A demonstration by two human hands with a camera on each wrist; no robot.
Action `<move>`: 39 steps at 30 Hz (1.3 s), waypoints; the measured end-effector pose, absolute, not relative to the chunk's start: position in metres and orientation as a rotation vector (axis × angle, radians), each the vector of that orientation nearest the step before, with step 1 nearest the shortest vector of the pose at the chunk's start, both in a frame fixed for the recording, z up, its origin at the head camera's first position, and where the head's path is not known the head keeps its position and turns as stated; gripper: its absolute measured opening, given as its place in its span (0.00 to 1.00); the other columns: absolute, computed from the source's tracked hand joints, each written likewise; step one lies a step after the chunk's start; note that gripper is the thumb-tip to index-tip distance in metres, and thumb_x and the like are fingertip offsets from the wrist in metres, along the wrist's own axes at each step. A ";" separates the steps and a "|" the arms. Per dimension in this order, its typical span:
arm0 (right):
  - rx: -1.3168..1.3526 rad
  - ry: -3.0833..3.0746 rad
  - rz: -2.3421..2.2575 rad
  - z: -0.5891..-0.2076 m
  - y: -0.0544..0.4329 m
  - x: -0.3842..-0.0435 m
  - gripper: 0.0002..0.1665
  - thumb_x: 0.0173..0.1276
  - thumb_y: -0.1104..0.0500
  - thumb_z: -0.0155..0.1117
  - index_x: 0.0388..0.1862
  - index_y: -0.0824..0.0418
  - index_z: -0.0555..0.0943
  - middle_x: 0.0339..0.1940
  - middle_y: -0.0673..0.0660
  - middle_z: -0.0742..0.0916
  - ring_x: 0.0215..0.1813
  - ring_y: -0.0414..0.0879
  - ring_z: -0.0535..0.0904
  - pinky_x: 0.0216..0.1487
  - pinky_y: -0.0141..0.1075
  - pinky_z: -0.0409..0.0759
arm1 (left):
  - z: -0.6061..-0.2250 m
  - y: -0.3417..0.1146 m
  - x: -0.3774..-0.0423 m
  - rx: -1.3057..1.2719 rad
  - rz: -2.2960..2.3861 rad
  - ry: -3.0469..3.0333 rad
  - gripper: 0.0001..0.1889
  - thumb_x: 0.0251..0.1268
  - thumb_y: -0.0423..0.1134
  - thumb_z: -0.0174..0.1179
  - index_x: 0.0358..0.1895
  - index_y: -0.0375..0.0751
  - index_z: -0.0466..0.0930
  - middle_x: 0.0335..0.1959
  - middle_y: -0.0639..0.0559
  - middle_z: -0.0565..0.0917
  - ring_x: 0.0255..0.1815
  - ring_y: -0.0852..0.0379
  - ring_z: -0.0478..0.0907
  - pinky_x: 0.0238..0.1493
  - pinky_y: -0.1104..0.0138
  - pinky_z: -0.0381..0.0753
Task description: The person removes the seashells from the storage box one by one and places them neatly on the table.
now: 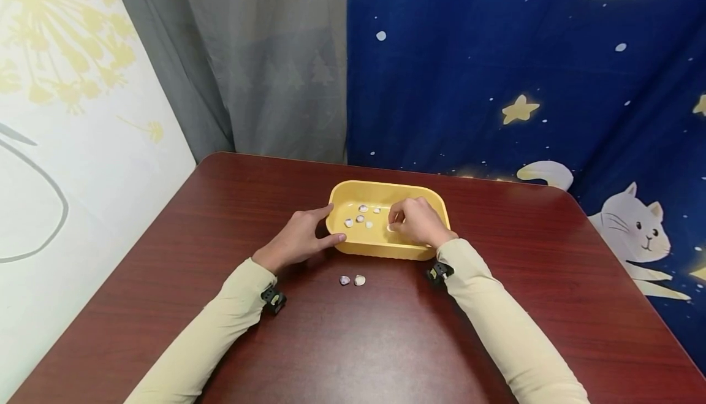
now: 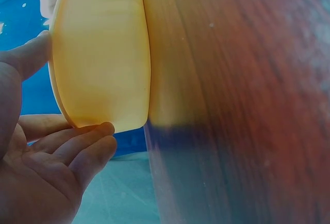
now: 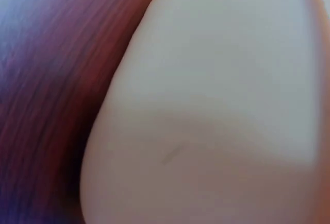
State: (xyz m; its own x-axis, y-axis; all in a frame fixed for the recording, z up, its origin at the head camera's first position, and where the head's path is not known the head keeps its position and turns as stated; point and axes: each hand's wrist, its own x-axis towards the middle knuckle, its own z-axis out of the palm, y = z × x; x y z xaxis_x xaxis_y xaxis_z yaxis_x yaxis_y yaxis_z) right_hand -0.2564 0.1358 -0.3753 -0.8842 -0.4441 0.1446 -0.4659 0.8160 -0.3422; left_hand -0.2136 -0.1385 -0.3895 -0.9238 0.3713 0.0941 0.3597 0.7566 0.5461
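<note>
A yellow plastic tub (image 1: 388,249) stands on the table. My left hand (image 1: 300,235) grips its left end, thumb at the near rim and fingers around the far corner; in the left wrist view the fingertips (image 2: 105,128) press against the tub wall (image 2: 103,54). Reaching over the near rim, my right hand (image 1: 418,220) is down inside the tub's right half, its fingers pinching a small pale seashell (image 1: 392,228). Several small seashells (image 1: 360,219) lie on the tub floor to the left of it. The right wrist view holds only the tub's outer wall (image 3: 206,80), hiding that hand.
Two more seashells, one purplish (image 1: 344,280) and one pale (image 1: 360,280), lie on the dark red wooden table (image 1: 386,343) in front of the tub. Grey and blue curtains (image 1: 441,85) hang behind the table's far edge, and a white patterned panel (image 1: 83,146) stands at the left.
</note>
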 end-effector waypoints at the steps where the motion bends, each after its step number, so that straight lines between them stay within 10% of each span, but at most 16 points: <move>1: 0.751 -2.929 0.578 -0.374 0.136 -0.255 0.05 0.59 0.61 0.75 0.26 0.53 0.87 0.23 0.48 0.88 0.31 0.41 0.81 0.35 0.34 0.76 | -0.389 -0.138 -0.214 0.610 0.903 2.925 0.45 0.65 0.59 0.65 0.76 0.33 0.61 0.73 0.40 0.72 0.74 0.47 0.71 0.71 0.52 0.73; 39: 0.962 -2.753 0.571 -0.351 0.119 -0.184 0.03 0.60 0.60 0.75 0.29 0.50 0.91 0.27 0.42 0.90 0.34 0.38 0.84 0.37 0.34 0.80 | -0.388 -0.138 -0.210 0.595 0.885 2.926 0.45 0.66 0.59 0.64 0.76 0.34 0.61 0.74 0.40 0.70 0.74 0.46 0.71 0.71 0.51 0.73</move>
